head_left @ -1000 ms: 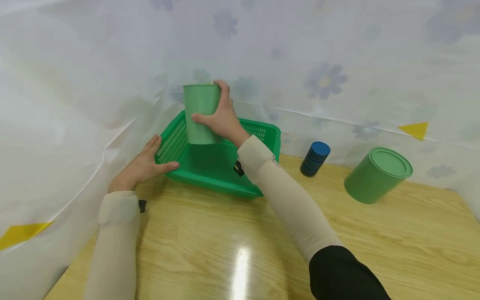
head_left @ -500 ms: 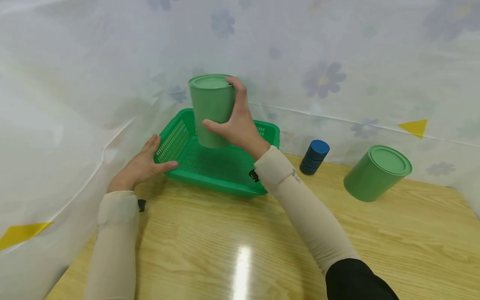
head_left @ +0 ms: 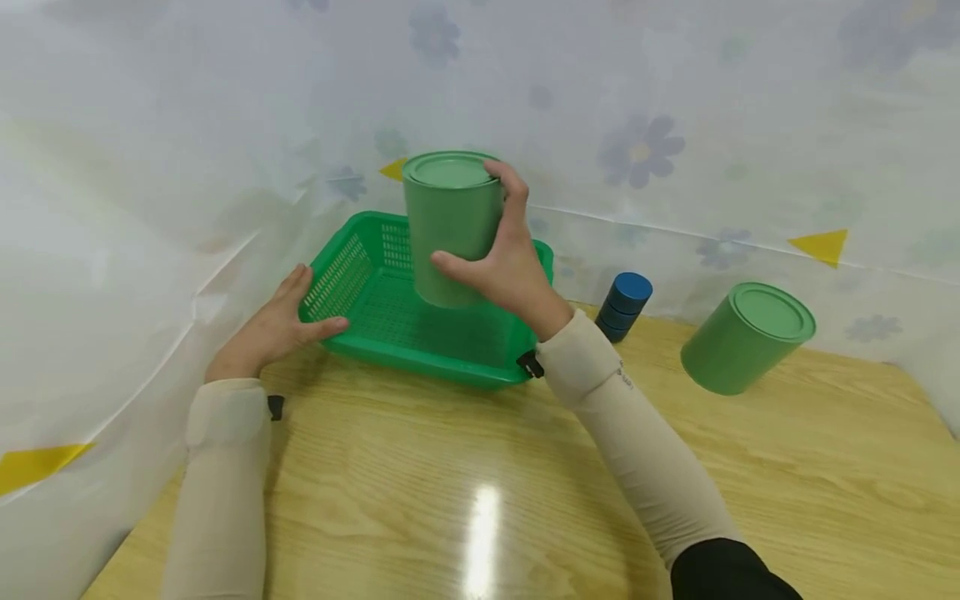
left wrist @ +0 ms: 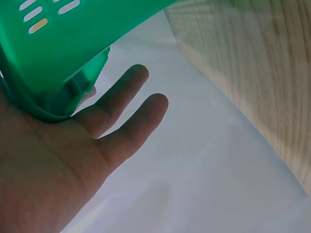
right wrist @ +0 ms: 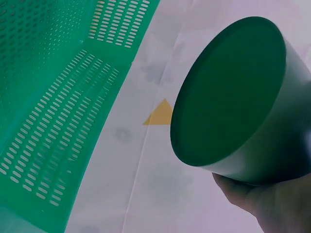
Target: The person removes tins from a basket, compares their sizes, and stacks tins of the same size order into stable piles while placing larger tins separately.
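Note:
My right hand (head_left: 510,267) grips a light green round can (head_left: 450,225) with a recessed round top, fingers at the far side near the rim and thumb on the near wall. The can is held upright over the green plastic basket (head_left: 427,358); its flat dark base shows in the right wrist view, apart from the basket's slotted wall (right wrist: 63,126). My left hand (head_left: 270,329) rests against the basket's left corner, thumb along the rim. In the left wrist view, two straight fingers (left wrist: 133,124) reach past the basket's edge, and the palm touches its corner.
A second green can (head_left: 750,337) stands on the wooden table (head_left: 390,483) at the right. Between it and the basket is a stack of blue discs (head_left: 624,304). White flowered sheeting (head_left: 585,108) with yellow triangles rises behind and at the left.
My right hand has moved the can to the right above the basket and tipped it so that its top now shows. The left hand keeps its place on the basket corner.

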Action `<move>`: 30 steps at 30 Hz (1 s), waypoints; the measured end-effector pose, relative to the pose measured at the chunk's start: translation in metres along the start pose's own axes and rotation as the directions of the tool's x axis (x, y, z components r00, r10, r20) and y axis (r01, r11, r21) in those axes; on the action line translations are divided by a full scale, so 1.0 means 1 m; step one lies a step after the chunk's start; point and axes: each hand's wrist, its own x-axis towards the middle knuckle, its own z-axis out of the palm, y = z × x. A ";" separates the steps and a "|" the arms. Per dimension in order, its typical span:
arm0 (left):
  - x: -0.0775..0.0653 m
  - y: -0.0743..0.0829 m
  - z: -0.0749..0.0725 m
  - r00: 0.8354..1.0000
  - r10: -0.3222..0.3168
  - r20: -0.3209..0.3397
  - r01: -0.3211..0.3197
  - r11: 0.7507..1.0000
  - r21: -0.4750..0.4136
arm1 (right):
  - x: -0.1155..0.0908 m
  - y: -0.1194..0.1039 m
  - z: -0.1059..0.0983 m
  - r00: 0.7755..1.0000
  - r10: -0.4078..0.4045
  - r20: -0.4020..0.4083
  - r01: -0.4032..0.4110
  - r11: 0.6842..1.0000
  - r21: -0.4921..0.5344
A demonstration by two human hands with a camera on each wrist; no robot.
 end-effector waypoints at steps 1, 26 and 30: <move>0.000 0.000 0.000 1.000 0.000 0.002 0.000 1.000 0.001 | -0.002 0.000 -0.001 1.000 -0.002 -0.004 0.002 1.000 -0.013; 0.001 -0.011 -0.005 1.000 0.018 0.026 -0.019 1.000 0.016 | -0.076 0.008 -0.029 0.996 -0.054 -0.064 0.051 0.997 -0.060; 0.002 -0.011 -0.005 0.999 0.024 0.028 -0.024 1.000 0.015 | -0.095 0.013 -0.031 0.993 -0.091 -0.075 0.082 0.990 -0.112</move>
